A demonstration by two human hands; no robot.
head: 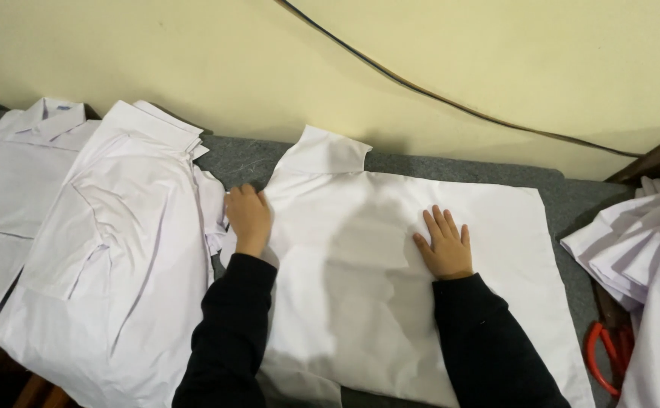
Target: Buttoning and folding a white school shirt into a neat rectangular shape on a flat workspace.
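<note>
A white collared shirt [390, 227] lies flat on a grey padded table [572, 196], collar toward the wall. My left hand [249, 219] rests at the shirt's left edge near the collar, fingers curled on the fabric. My right hand [443, 245] presses flat on the middle of the shirt with fingers together. Both arms wear black sleeves. Neither hand holds anything lifted.
A stack of folded white shirts [111, 249] sits just left of my left hand, with more white shirts [13, 174] beyond. A heap of white cloth [647, 249] lies at right, with red-handled scissors [606, 355] beneath it. A black cable [451, 102] runs along the cream wall.
</note>
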